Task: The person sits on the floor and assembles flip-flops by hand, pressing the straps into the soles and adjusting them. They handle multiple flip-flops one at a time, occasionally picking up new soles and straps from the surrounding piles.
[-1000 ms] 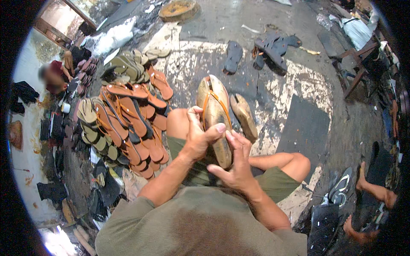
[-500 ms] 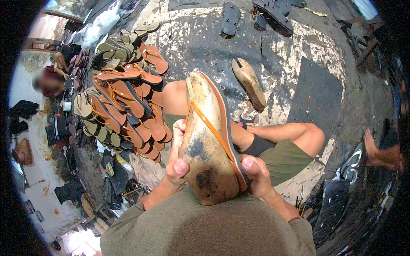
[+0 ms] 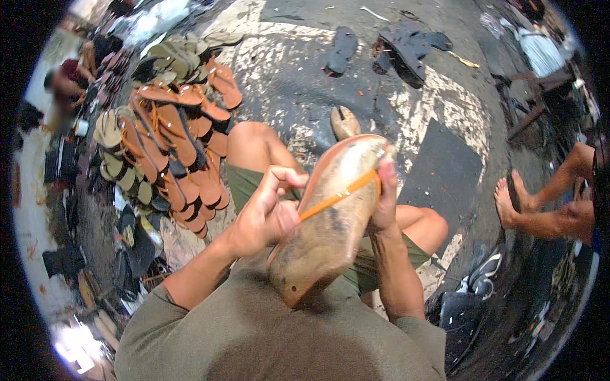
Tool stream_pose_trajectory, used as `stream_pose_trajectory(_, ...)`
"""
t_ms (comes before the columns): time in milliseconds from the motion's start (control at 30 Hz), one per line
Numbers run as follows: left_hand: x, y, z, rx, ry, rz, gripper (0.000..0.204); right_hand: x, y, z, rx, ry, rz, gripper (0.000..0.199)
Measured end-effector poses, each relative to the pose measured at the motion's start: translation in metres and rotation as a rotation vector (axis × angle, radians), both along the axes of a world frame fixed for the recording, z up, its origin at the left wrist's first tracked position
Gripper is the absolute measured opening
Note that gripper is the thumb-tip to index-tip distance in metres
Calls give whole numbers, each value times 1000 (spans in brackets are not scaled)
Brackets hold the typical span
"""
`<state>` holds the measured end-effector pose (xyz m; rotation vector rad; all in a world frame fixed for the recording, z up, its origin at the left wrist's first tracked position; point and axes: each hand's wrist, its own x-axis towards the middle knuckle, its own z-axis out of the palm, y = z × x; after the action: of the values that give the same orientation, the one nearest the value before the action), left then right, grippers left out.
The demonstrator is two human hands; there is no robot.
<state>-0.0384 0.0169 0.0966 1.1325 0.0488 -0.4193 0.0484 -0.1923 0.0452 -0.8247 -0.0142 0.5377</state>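
Wooden last [image 3: 337, 225] at frame centre, now leaned upper right instead of upper left.
Its right side is gripped by the right hand [image 3: 383, 198]; the orange strap [image 3: 340, 195] is touched by the curled left hand [image 3: 262, 219], pinching unclear; a second last [image 3: 346, 126] is now partly hidden above.

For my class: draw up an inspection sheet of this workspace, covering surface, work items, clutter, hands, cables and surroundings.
Surface: floor with pale, worn patches; dark sheet at right.
Job's things: wooden last, held up, with orange strap across it and tan sole along its edge; second last lies beyond.
Clutter: piled sandals at left; dark sole ahead.
Hands: left hand at the strap's left end, grip unclear; right hand holds the last's right side.
Cables: nothing seen.
Surroundings: another person's bare feet at right; a person at upper left.
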Motion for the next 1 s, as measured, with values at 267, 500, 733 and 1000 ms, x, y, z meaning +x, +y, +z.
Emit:
stream_pose_trajectory(267,-46,-11,-21,34,391,89,68,-13,14,-54,257,191,-95,80)
stream_pose_trajectory(500,-70,1,5,54,328,191,40,-16,29,-33,250,144,-99,69)
stream_pose_trajectory(733,-32,44,-25,723,-244,37,47,11,14,12,-29,-34,21,62)
stream_pose_trajectory(1000,-1,-26,30,30,-55,117,103,11,19,30,-318,-342,-40,75)
